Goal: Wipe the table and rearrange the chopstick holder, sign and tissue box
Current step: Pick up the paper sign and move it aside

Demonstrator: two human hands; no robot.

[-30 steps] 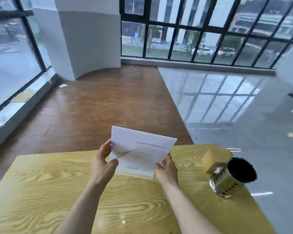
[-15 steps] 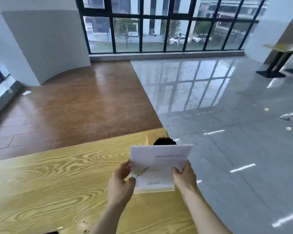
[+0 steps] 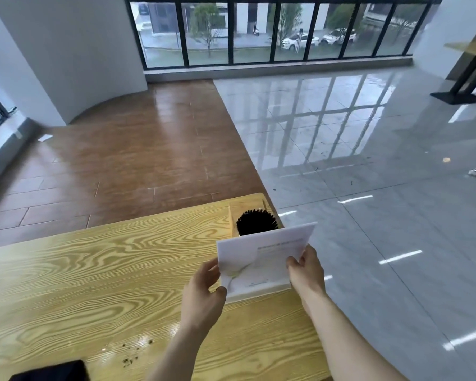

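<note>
Both hands on the sign (image 3: 261, 259), a white card stand with faint print and a thick clear base. Left hand (image 3: 202, 291) pinches its lower left edge: thumb on the near face, fingers (image 3: 212, 266) curled behind the left edge, closed on the card. Right hand (image 3: 305, 273) grips the right edge, thumb in front, fingers (image 3: 309, 253) wrapped round the back, also closed on it. Sign is upright, tilted slightly, near face toward the camera, at the far right part of the desk (image 3: 80, 270). Can't tell whether its base touches the desk or sits just above.

Chopstick holder (image 3: 256, 222) is directly behind the sign, only the black chopstick tips showing over the top edge. Wooden tissue box (image 3: 246, 206) is behind that, at the far right desk corner, mostly hidden.

Dark crumbs (image 3: 136, 350) on the near desk surface, left of the left forearm. Black flat object (image 3: 50, 372) at the near left edge, cut off by the frame.
</note>
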